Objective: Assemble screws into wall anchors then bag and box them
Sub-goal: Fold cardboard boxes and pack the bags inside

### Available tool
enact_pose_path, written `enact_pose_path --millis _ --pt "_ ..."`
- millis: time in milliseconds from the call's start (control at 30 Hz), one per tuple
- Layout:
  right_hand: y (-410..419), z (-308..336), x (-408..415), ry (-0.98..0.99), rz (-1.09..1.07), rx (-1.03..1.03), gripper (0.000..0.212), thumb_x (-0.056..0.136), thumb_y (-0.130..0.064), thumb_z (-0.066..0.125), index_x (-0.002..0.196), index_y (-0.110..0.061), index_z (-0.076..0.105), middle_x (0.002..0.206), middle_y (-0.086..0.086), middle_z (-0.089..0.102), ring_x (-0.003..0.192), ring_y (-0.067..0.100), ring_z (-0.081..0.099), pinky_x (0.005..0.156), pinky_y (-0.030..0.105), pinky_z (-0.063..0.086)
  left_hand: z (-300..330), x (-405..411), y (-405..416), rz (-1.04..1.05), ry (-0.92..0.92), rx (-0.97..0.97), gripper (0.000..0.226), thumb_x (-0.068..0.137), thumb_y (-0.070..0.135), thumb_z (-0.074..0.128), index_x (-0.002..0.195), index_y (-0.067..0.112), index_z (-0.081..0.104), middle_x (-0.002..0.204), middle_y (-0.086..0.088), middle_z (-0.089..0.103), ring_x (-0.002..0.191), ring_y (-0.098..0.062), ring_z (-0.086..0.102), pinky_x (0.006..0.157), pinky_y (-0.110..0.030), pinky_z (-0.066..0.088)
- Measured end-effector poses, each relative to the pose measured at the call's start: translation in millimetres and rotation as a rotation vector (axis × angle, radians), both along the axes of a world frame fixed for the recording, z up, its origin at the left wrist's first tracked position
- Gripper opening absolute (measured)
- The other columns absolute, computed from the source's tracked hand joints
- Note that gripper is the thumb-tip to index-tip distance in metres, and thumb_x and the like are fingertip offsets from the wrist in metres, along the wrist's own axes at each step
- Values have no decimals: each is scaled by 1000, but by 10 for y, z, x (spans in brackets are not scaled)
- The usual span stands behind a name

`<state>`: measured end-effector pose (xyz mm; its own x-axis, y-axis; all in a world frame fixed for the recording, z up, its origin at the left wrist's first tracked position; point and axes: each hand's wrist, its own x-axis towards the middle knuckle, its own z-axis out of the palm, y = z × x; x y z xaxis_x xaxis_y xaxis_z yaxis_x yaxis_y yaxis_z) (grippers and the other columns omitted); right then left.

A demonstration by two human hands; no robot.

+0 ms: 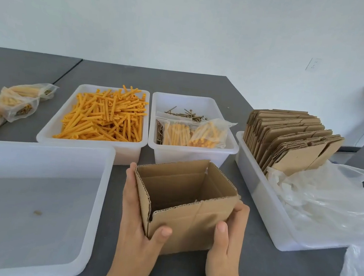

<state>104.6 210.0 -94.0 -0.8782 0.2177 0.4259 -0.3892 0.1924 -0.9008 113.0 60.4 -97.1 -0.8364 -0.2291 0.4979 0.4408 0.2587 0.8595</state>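
An open, empty cardboard box [189,225] stands on the grey table in front of me. My left hand [136,228] grips its left side, thumb on the front face. My right hand [228,240] grips its right front corner, thumb on the front. Behind it, one white bin holds loose orange wall anchors [104,117]. A second white bin [199,155] holds loose screws [186,113] and two filled bags of anchors [190,134].
A large empty white bin [92,195] sits at the left. At the right, a long white tray [258,192] holds flattened cardboard boxes [289,141] and clear plastic bags [327,204]. Several filled bags [15,103] lie at the far left of the table.
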Motion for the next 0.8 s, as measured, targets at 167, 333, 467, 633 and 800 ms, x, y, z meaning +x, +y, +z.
enact_pose_path --millis 167,333,467,633,800 --pt "-49 42 20 -18 70 -22 53 77 -87 39 123 -60 33 120 -30 50 113 -3 53 90 8 41 37 52 4 -23 7 52 95 79 87 41 156 47 3 164 9 21 150 -15 26 117 -48 27" --pt "-56 40 44 11 135 14 66 82 -83 40 140 -54 26 134 -30 45 123 -5 48 96 5 37 65 77 11 40 59 6 73 92 76 27 156 45 12 162 18 23 148 -6 27 113 -12 25" --pt "-52 -4 51 -63 105 5 64 69 -96 33 129 -79 17 135 -53 31 125 -25 33 96 8 33 55 72 20 67 74 -10 66 96 72 25 155 46 15 161 18 25 147 -9 29 115 -27 30" --pt "-59 -60 6 -102 74 -34 68 59 -101 33 124 -82 22 129 -56 35 125 -23 35 91 8 35 23 70 19 83 82 -31 62 96 72 25 152 47 24 157 14 35 144 -13 37 107 -37 33" --pt "-68 -70 -35 -46 64 -35 64 67 -96 34 126 -72 38 134 -43 43 124 -16 43 95 26 31 8 63 25 82 78 -26 62 94 74 26 151 49 27 155 9 39 141 -17 41 105 -40 37"
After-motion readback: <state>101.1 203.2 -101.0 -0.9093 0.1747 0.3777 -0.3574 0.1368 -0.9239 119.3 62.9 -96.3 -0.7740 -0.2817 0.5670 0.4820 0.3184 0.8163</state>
